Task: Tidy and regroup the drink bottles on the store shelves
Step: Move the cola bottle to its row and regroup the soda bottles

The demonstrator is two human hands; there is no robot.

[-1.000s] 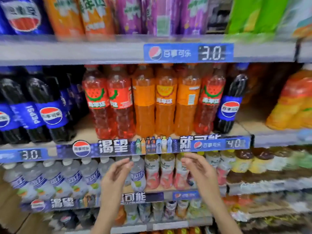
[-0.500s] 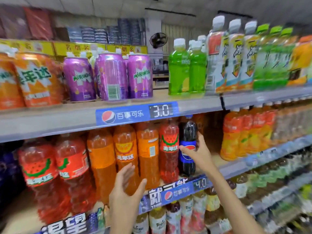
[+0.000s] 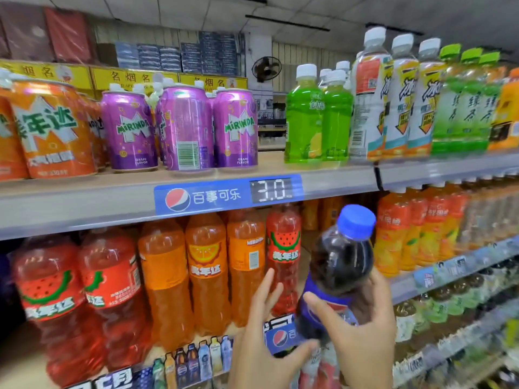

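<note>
Near the front of the middle shelf [image 3: 70,220], I have the cola bottle [image 3: 339,265] off its row, tilted and in the air.

My right hand [image 3: 365,329] is wrapped around its lower body; my left hand [image 3: 261,341] hovers just beside it, fingers spread, gripping nothing. I judge this the regrouping step: a dark cola pulled from beside the watermelon soda bottle [image 3: 283,254] and the orange soda bottles [image 3: 207,270]. Next it needs carrying to other colas, none clearly visible. All bottles look full and capped.
</note>
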